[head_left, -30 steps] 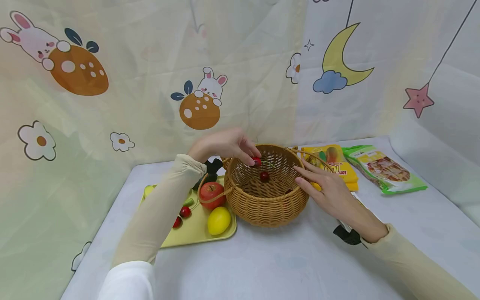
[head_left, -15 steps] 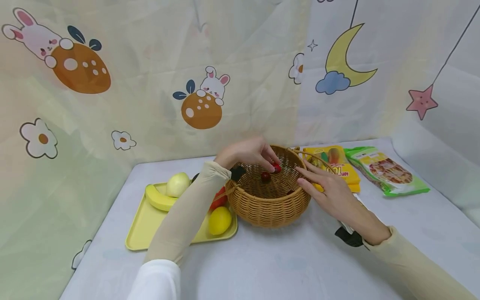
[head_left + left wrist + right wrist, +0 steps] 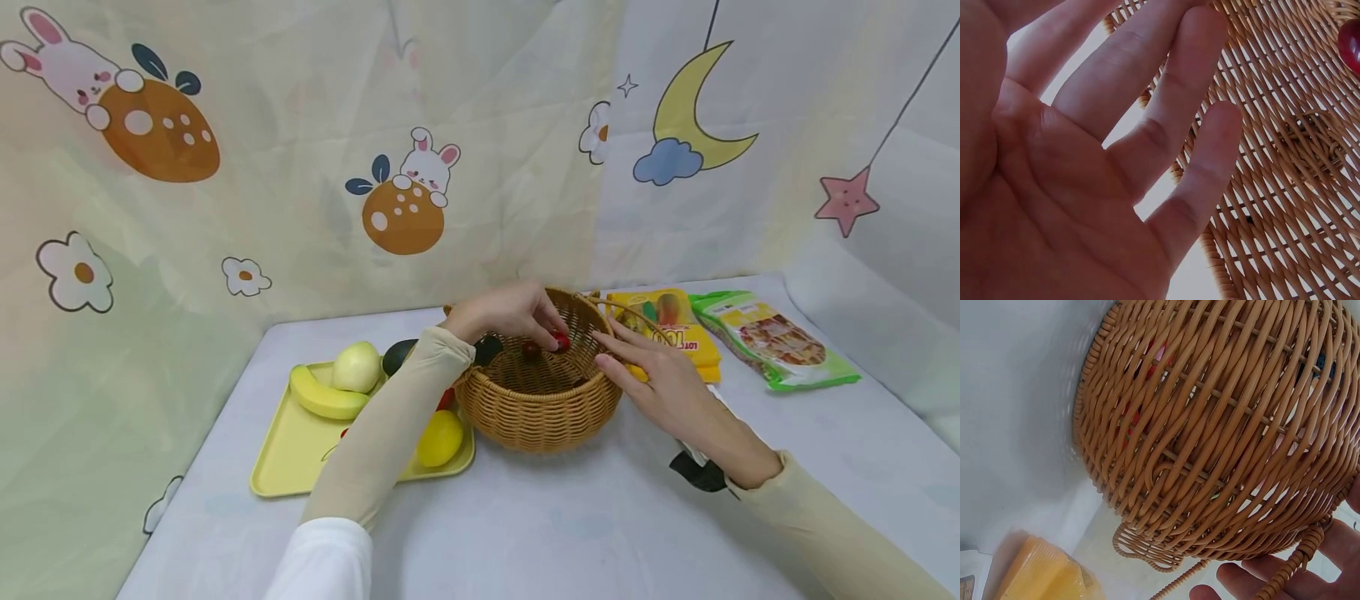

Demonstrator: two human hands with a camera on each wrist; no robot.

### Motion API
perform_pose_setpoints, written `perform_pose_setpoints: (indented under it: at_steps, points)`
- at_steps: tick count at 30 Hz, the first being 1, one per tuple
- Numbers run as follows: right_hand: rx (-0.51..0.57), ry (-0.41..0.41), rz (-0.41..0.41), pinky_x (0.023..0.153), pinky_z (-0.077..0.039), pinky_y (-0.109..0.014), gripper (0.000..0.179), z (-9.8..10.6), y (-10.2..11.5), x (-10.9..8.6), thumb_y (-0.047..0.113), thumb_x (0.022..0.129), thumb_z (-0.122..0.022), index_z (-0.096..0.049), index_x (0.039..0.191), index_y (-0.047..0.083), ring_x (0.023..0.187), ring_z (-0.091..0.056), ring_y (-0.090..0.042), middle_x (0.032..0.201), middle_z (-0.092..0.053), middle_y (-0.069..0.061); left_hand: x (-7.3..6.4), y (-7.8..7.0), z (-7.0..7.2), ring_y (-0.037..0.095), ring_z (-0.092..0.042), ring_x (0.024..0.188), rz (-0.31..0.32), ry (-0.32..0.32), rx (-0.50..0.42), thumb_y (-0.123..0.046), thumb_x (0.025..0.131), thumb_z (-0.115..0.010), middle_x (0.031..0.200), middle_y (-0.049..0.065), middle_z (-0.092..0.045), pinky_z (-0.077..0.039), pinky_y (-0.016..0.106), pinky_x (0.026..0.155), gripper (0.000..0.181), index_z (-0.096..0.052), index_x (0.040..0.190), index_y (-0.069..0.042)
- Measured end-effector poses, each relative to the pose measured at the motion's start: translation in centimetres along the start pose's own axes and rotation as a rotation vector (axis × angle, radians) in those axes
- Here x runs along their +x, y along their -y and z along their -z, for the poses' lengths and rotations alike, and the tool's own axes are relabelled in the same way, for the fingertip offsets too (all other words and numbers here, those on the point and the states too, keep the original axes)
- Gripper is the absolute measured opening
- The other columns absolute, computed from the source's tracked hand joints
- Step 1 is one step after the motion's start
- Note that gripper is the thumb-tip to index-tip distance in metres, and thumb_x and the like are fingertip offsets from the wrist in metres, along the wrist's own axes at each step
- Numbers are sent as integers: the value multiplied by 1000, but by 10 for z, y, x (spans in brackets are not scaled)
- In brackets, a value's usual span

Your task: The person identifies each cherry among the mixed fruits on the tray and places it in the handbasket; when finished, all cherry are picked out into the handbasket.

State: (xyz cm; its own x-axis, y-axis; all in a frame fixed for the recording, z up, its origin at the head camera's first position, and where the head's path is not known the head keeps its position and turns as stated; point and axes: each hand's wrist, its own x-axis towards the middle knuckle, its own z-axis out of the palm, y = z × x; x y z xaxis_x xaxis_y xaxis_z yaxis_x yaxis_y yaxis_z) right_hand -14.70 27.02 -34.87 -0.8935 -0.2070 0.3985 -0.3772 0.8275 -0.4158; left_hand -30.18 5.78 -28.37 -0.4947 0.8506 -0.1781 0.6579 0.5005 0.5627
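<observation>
A round wicker basket (image 3: 540, 417) stands mid-table, with a dark red cherry (image 3: 531, 351) lying inside. My left hand (image 3: 517, 312) reaches over its left rim and pinches another red cherry (image 3: 561, 342) at the fingertips, low inside the basket. In the left wrist view the other fingers (image 3: 1172, 94) stretch out above the woven wall, and a cherry (image 3: 1350, 47) shows at the upper right edge. My right hand (image 3: 656, 375) rests with extended fingers against the right rim, beside the basket's thin handle (image 3: 1294, 562).
Left of the basket, a yellow tray (image 3: 281, 467) bears a banana (image 3: 324, 396), a pale round fruit (image 3: 356, 367) and a lemon (image 3: 440, 438), partly behind the left sleeve. Yellow packs (image 3: 675, 321) and a green-edged food bag (image 3: 780, 337) lie at the back right.
My left hand has moved right and down into the basket with the cherry. The sleeve has uncovered the banana and pale fruit on the tray. My right hand has stayed at the rim.
</observation>
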Motion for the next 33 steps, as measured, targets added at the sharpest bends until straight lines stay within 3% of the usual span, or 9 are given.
perform_pose_setpoints:
  at_steps: [2, 4, 6, 11, 15, 20, 27, 33]
  points:
    - [2, 0, 2, 62, -48, -34, 48, 0, 0, 0, 38, 107, -53, -57, 147, 11, 89, -72, -33, 159, -45, -18, 0, 0, 0, 9, -75, 94, 4, 0, 7, -17, 91, -80, 111, 3, -80, -57, 23, 82, 27, -79, 117, -13]
    - [9, 2, 3, 53, -38, -28, 48, 0, 1, 0, 37, 107, -53, -57, 147, 12, 62, -64, -23, 159, -45, -19, 0, 0, -1, 9, -75, 93, 10, -1, 18, -18, 90, -80, 110, 3, -80, -57, 22, 81, 26, -80, 116, -13]
    - [9, 0, 5, 51, -35, -26, 48, 0, 0, 0, 37, 107, -54, -57, 147, 11, 59, -62, -21, 159, -45, -19, -1, 0, -1, 8, -74, 92, 16, -4, 29, -18, 90, -80, 108, 2, -80, -57, 22, 80, 26, -80, 116, -14]
    - [4, -3, 4, 52, -37, -26, 48, 0, 0, 0, 38, 107, -54, -57, 147, 12, 79, -70, -30, 159, -45, -17, -1, 0, -1, 9, -74, 89, 18, -10, 45, -18, 90, -80, 105, 2, -81, -55, 21, 77, 28, -79, 118, -14]
    - [2, 2, 0, 53, -38, -27, 48, 0, -1, 1, 39, 107, -54, -57, 147, 12, 74, -69, -28, 159, -45, -17, -1, -1, -1, 9, -74, 90, 16, -2, 43, -17, 90, -80, 106, 3, -81, -56, 21, 77, 29, -79, 119, -13]
    - [8, -3, 6, 58, -41, -28, 48, -2, -3, 1, 38, 107, -54, -57, 147, 11, 106, -70, -42, 159, -45, -18, -1, 0, -1, 10, -76, 94, 21, 8, 20, -16, 90, -80, 109, 4, -80, -57, 22, 81, 31, -78, 121, -11]
    - [9, 4, 0, 60, -42, -29, 49, -1, -2, 1, 39, 107, -53, -56, 148, 12, 117, -65, -46, 159, -45, -19, 0, 1, -1, 12, -76, 98, 27, 9, 7, -14, 91, -79, 111, 5, -80, -58, 24, 86, 33, -75, 124, -10]
    - [-2, 12, -14, 76, -54, -46, 49, 0, -1, 0, 40, 108, -51, -55, 149, 13, 125, -61, -47, 160, -44, -19, 2, 2, -1, 13, -76, 98, 21, -1, 51, -15, 90, -79, 111, 5, -80, -58, 24, 85, 33, -76, 122, -10]
